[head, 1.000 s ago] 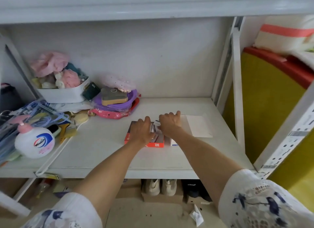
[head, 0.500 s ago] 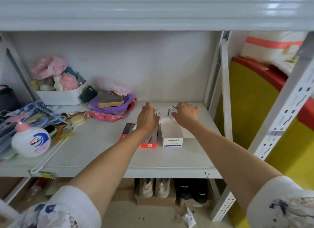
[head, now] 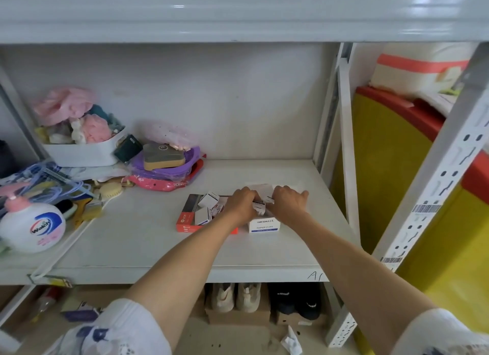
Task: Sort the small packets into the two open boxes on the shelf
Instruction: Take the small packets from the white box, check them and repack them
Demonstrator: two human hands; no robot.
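Observation:
On the white shelf (head: pixel 148 238) lie two open boxes side by side: a flat red box (head: pixel 186 219) on the left and a white box (head: pixel 264 225) marked "paper clips" on the right. Several small white packets (head: pixel 209 200) lie loosely in the red box. My left hand (head: pixel 242 204) and my right hand (head: pixel 287 200) meet above the white box, both with fingers closed around small white packets (head: pixel 260 205) between them. The white box's inside is hidden by my hands.
A soap pump bottle (head: pixel 31 226), hangers, brushes, a white bin (head: pixel 84 153) of soft items and a purple bowl (head: pixel 169 166) crowd the shelf's left side. A metal upright (head: pixel 346 153) bounds the right. Shoes (head: pixel 235 297) sit below. Another shelf hangs overhead.
My hands have come together over the white box, holding packets between them. Several packets now show in the red box. The camera view has shifted slightly.

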